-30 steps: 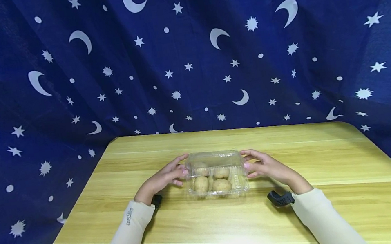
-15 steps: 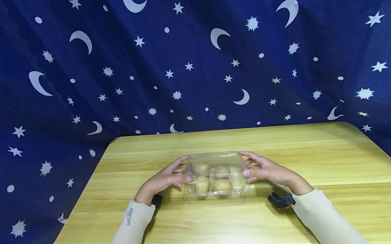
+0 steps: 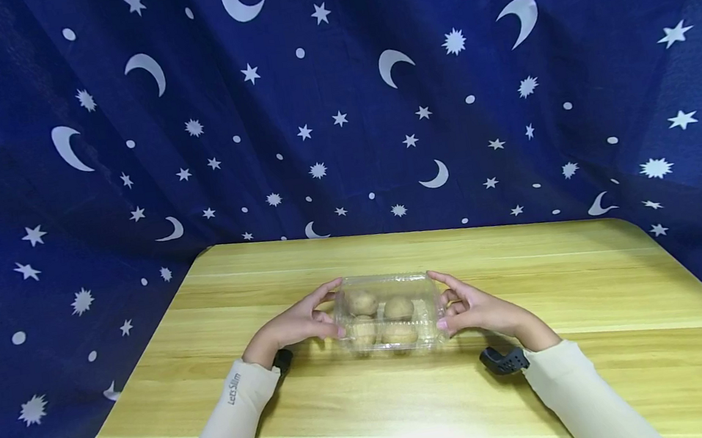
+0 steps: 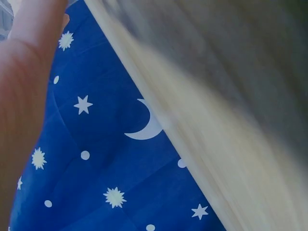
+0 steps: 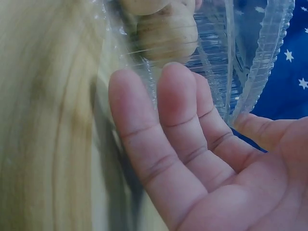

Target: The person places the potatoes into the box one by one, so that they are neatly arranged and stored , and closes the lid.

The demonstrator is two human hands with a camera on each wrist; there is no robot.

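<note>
A clear plastic clamshell box (image 3: 431,333) sits mid-table, its ribbed lid (image 3: 409,283) lying low over several potatoes (image 3: 398,309) that show through it. My left hand (image 3: 295,325) holds the box's left side, index finger at the far corner and thumb at the near one. On the opposite side my right hand (image 3: 484,309) spans the lid the same way. In the right wrist view, the other fingers (image 5: 175,98) bend loosely beside the clear wall, with potatoes (image 5: 168,33) behind it. The left wrist view shows mainly the wrist (image 4: 24,82); that hand's grip is hidden there.
The box stands on a wooden table (image 3: 322,408) with a rounded far right corner. A dark blue curtain (image 3: 347,86) with white moons and stars hangs behind and along the left side. Black straps (image 3: 506,360) circle both wrists, below pale sleeves (image 3: 590,395).
The lid has come down toward me over the potatoes, and both thumbs have moved down and nearer with its front edge. The box itself has stayed in place.
</note>
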